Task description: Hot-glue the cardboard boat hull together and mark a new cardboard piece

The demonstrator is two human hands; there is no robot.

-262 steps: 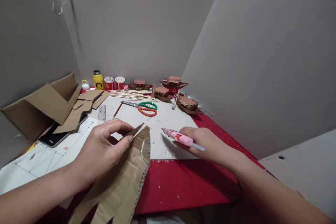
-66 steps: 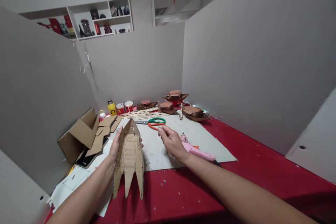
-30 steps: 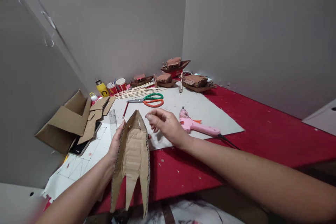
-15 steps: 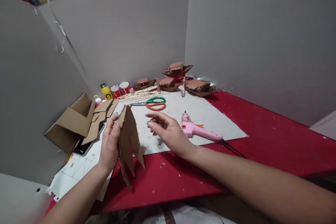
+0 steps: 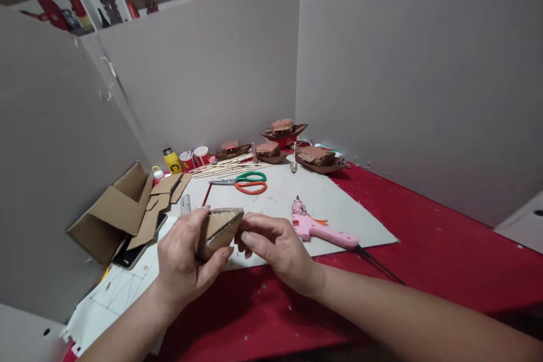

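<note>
A folded, boat-shaped cardboard piece (image 5: 221,227) is gripped in my left hand (image 5: 182,254), its pointed end turned to the right. The left thumb presses along its near side, and the other fingers wrap behind it. My right hand (image 5: 275,249) has its fingers curled at that pointed end, with thumb and index finger against the cardboard; the fingertips are partly hidden. A pink glue gun (image 5: 324,232) lies to the right of my right hand. Beyond both hands are scissors (image 5: 251,182) with one green and one orange handle.
Several brown model boats (image 5: 318,158) stand at the back near thin wooden sticks (image 5: 220,167). Paper cups (image 5: 201,155) and a yellow bottle (image 5: 172,160) are behind. At left are a cardboard box (image 5: 114,203), cardboard scraps, a phone (image 5: 131,254) and a drawn sheet (image 5: 119,288).
The cardboard piece has been raised and turned from hanging downward to lying roughly level. My right hand has come in from the right to its pointed end. The view has tilted up slightly.
</note>
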